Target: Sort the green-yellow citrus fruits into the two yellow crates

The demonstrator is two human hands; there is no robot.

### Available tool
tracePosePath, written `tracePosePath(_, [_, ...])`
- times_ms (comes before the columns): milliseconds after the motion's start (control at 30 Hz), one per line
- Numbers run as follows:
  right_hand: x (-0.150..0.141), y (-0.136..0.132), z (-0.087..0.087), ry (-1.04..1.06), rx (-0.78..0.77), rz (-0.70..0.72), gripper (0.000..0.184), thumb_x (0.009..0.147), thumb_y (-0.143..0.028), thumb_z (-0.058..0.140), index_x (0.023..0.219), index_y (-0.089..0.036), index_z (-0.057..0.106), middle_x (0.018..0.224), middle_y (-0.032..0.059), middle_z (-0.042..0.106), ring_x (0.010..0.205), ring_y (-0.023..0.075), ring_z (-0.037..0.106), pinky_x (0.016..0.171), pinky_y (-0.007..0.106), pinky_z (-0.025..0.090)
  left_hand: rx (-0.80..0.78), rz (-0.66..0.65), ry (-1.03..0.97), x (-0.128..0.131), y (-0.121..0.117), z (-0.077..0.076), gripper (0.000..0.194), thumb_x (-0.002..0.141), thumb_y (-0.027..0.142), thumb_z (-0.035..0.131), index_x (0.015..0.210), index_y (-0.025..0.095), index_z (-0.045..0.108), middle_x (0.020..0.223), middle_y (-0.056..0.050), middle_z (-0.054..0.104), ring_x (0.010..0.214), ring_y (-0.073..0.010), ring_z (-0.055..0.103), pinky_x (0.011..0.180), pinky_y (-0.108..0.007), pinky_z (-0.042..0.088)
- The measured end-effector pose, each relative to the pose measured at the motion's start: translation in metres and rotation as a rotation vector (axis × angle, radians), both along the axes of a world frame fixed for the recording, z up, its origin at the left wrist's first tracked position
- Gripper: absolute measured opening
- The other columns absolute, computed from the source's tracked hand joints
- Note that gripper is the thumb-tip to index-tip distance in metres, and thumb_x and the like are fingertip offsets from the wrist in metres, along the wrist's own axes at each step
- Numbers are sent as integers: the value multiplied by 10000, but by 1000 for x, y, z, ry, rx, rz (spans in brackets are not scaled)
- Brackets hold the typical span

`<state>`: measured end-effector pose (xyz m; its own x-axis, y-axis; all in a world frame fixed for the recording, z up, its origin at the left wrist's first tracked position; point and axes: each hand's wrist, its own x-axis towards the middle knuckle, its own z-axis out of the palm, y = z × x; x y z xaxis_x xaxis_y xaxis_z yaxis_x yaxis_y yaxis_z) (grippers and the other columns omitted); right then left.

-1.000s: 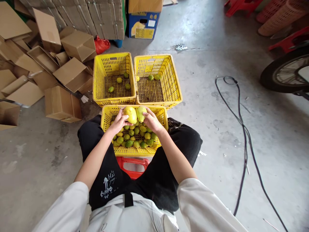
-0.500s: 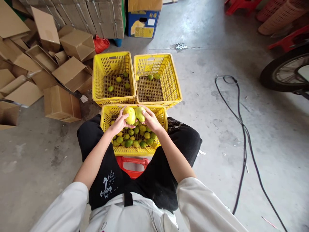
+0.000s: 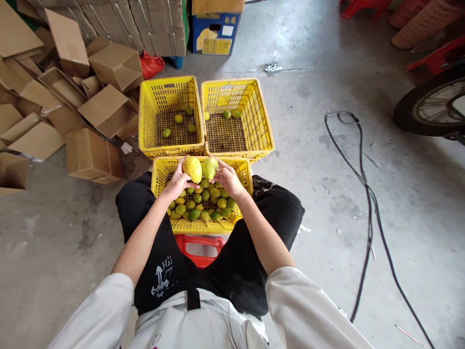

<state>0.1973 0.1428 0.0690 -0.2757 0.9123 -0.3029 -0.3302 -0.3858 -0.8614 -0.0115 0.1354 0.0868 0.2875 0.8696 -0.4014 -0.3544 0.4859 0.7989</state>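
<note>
My left hand (image 3: pixel 177 182) is closed around a yellow lemon (image 3: pixel 192 169). In my right hand (image 3: pixel 228 180) is a greener lemon (image 3: pixel 209 168), gripped by the fingers. The two fruits are held up side by side, almost touching, above the near yellow crate (image 3: pixel 203 230). Many small green and yellow lemons (image 3: pixel 205 195) lie inside that crate, partly hidden by my hands. Beyond it stand a far left crate (image 3: pixel 170 148) and a far right crate (image 3: pixel 269 126), each with a few lemons on its slatted bottom.
A red plastic stool (image 3: pixel 199 259) shows under the near crate. Cardboard boxes (image 3: pixel 90 155) are heaped at the left. A blue fruit carton (image 3: pixel 214 36) stands at the back. On the right, a black cable (image 3: pixel 366 186) lies on the floor near a motorcycle wheel (image 3: pixel 428 106).
Both hands have lifted slightly. The yellow lemon has shifted a little left and up, and the greener one has turned in my right fingers, showing more of its surface.
</note>
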Motion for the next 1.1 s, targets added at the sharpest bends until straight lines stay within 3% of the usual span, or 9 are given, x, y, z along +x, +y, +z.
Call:
tracePosePath(133, [1,1,-4,-16,7,-20,670,758,-481,730,1369,-224,631,873,37,761,840,280,740,709,415,602,49,-2,48,-1,-2,0,1010,727,220,728,1620,401,293,1366,-66,647,1106,-246,728,873,-403,672])
tracePosePath(300, [1,1,-11,-18,30,-46,572,811,-559,757,1275,-231,691,748,-13,696,602,170,609,609,335,557,139,-35,102,-5,-3,1,1021,775,338,842,1630,450,294,1468,-78,605,1080,-221,716,748,-267,647])
tracePosePath(433, [1,1,-14,0,64,-76,634,767,-692,810,1208,-254,687,740,-27,643,588,143,550,583,303,516,175,-53,114,-7,-2,-6,1087,763,413,888,1650,447,260,1487,-106,609,1041,-230,729,654,-229,611])
tracePosePath(567, [1,0,-14,-18,70,-109,667,714,-711,853,1177,-277,646,817,-22,656,627,140,570,619,306,537,197,-60,121,-6,-2,-10,1094,781,420,880,1663,450,234,1467,-107,636,1059,-240,729,639,-217,601])
tracePosePath(700, [-1,-1,-11,-25,60,-106,615,730,-644,861,1185,-294,639,935,-5,690,729,159,645,728,343,604,192,-73,107,-5,-3,-8,1019,829,395,817,1666,471,240,1546,-83,582,1150,-260,709,756,-297,656])
tracePosePath(900, [-5,1,-10,23,-14,-32,592,802,-445,723,1373,-336,614,1164,19,737,985,265,750,852,452,646,119,-99,44,-2,-1,-10,795,904,347,598,1630,517,323,1731,2,351,1393,-345,578,976,-564,620])
tracePosePath(1100, [-1,4,-12,92,-10,-20,580,759,-356,657,1337,-310,639,1273,27,723,1132,295,738,957,494,640,150,-86,108,-2,0,-16,817,855,257,573,1612,485,369,1714,1,370,1449,-365,514,1014,-653,575])
